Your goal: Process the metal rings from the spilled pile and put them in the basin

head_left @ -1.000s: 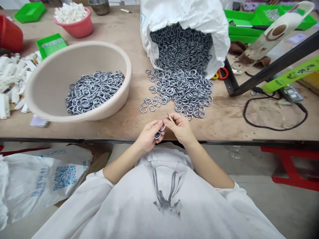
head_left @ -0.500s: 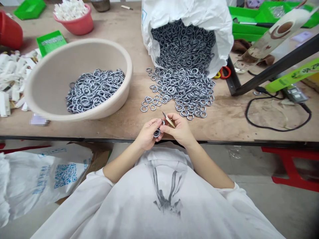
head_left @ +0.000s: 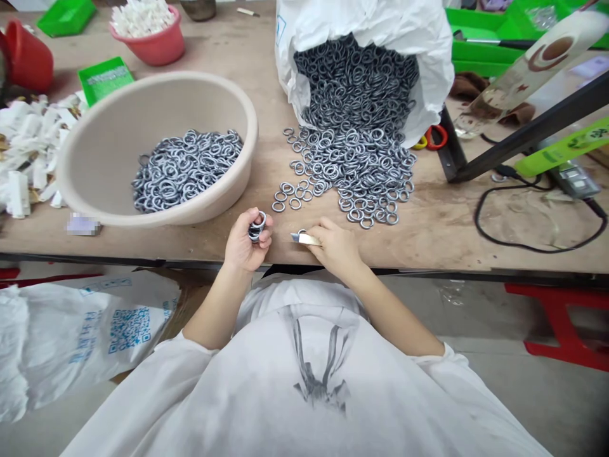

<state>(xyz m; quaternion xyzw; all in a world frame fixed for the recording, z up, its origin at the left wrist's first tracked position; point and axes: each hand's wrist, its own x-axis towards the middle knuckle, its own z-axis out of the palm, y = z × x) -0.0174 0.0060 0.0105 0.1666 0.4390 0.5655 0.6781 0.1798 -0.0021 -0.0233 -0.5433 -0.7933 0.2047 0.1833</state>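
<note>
My left hand (head_left: 247,241) is closed around several grey rings (head_left: 257,227), just right of the beige basin. In my right hand (head_left: 335,246) is a small knife (head_left: 307,239) with a pale handle, its short dark blade pointing left. Part of another ring shows behind the knife; I cannot tell whether the fingers hold it or it lies on the table. A heap of rings (head_left: 359,158) spills over the table from a white sack (head_left: 432,57). More rings (head_left: 190,168) lie inside the beige basin (head_left: 254,127).
White plastic pieces (head_left: 35,139) are piled left of the basin. Behind it stand a green tray (head_left: 105,79) and a pink bowl (head_left: 152,47) of white pieces. On the right are a black metal frame (head_left: 523,133), a cable (head_left: 480,219) and red-handled scissors (head_left: 436,137).
My hands have moved apart. The left has gone left with its rings towards the basin, and the knife in my right hand has turned from pointing up to pointing left.
</note>
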